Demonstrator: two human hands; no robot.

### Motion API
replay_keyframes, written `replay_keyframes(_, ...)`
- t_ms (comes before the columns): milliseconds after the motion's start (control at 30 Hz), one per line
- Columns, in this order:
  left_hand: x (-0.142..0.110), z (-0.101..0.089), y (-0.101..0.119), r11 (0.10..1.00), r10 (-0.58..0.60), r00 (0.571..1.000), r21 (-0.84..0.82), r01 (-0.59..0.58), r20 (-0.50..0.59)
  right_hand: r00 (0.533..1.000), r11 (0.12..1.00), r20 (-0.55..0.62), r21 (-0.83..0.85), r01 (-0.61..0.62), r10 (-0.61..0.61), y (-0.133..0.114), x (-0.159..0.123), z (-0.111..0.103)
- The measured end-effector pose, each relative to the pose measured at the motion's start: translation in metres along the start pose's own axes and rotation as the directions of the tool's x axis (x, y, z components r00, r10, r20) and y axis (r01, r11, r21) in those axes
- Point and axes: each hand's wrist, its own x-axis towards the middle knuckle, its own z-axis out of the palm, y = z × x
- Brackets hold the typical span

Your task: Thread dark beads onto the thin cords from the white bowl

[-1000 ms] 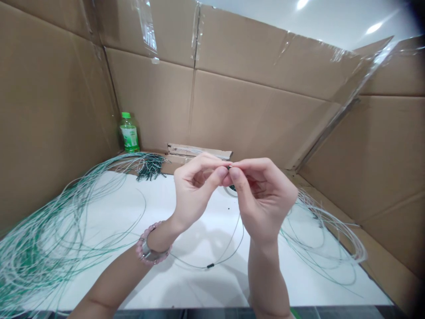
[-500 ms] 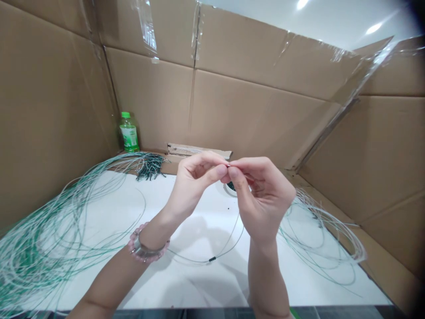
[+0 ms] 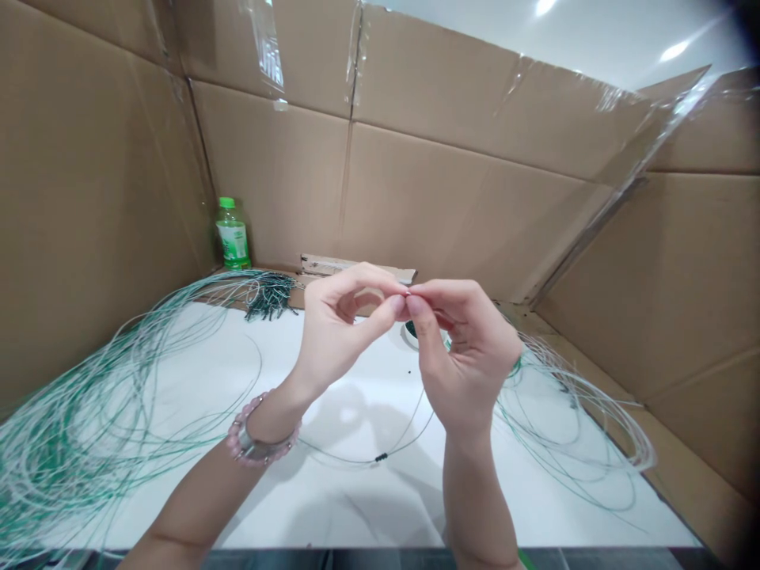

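Head view: I see left hand and right hand pinched shut together on tiny piece, too small to identify; thin wire loops below, bead on it.

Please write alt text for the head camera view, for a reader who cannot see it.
The left hand and right hand pinch a tiny item above a white surface, a thin cord with a black bead looping below them. Coils of green-and-white cord spread both sides, inside cardboard walls, with a green-capped bottle behind.
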Motion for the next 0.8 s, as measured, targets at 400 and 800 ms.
replay_keyframes(400, -0.0019, 0.0005, -0.0048, 0.981, -0.103, 0.994, -0.169, 0.094, -0.042, 0.997, 0.998, -0.043, -0.012, -0.066, 0.066, -0.0044, -0.0021, 0.001)
replay_keyframes(800, -0.0044, 0.0032, -0.0047, 0.988, -0.048, 0.993, -0.149, 0.031, -0.108, 0.991, 0.972, -0.097, -0.225, 0.065, -0.088, -0.0037, -0.0045, 0.0014)
